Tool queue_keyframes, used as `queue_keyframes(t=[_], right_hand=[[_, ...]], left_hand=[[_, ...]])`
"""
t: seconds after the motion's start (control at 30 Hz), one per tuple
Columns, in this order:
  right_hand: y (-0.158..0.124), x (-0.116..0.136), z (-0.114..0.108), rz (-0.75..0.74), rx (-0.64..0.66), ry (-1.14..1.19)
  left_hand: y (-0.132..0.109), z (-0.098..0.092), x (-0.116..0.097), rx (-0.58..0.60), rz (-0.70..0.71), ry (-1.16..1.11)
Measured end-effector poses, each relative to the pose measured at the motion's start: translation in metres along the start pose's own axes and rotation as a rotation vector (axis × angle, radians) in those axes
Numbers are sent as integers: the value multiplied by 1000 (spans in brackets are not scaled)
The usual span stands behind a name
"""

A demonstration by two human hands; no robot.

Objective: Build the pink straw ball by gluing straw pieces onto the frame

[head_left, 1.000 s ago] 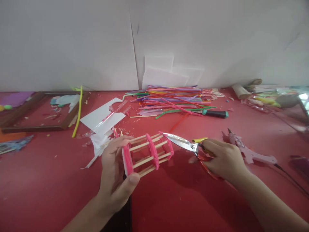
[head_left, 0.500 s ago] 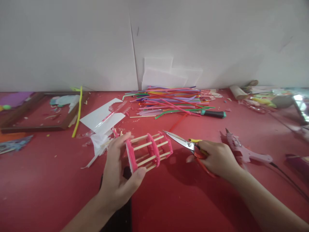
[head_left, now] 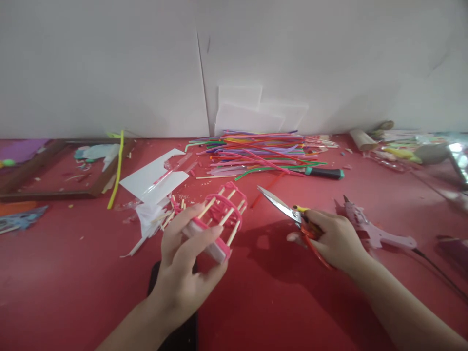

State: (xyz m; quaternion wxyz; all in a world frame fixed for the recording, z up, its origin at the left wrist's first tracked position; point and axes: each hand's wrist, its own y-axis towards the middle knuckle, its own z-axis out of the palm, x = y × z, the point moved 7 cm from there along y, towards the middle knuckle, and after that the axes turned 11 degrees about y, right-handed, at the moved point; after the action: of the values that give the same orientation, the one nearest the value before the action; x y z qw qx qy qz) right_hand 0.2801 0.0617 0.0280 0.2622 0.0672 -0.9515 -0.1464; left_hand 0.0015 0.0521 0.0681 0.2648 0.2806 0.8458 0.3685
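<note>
My left hand (head_left: 193,258) grips a small cage-like frame (head_left: 227,210) made of pale wooden sticks and pink pipe cleaners. Its white base edged in pink sits between my fingers and thumb, and the stick end tilts up and away, above the table. In my right hand (head_left: 334,239) is a pair of scissors (head_left: 280,202) with red-orange and yellow-black handles. The blades look shut and point up-left toward the frame, apart from it. Under my left hand lies a black flat object (head_left: 183,331), partly hidden.
Behind lies a pile of coloured pipe cleaners (head_left: 263,151) with a black-and-teal handle (head_left: 325,173). A pink glue gun (head_left: 373,231) rests at right, its cord trailing. White paper (head_left: 153,170) and cut sticks (head_left: 168,219) lie left, near a brown wooden frame (head_left: 51,196).
My left hand has turned the cage-like frame, so its white base now faces me and its far end points up and away. The scissors have shifted slightly right, away from it.
</note>
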Motion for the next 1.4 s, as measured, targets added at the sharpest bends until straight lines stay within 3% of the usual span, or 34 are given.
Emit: queue_keyframes(t=[0.27,1.2,1.4], right_hand=[[1,5,1,-18,49,-55],[3,0,1,6,70,-201],[2,5,-4,-60,-5,-240]], left_hand=[[-8,1,-15,55,185,44],[-16,7,-19,113,261,60],[-14,4,-21,96,268,59]])
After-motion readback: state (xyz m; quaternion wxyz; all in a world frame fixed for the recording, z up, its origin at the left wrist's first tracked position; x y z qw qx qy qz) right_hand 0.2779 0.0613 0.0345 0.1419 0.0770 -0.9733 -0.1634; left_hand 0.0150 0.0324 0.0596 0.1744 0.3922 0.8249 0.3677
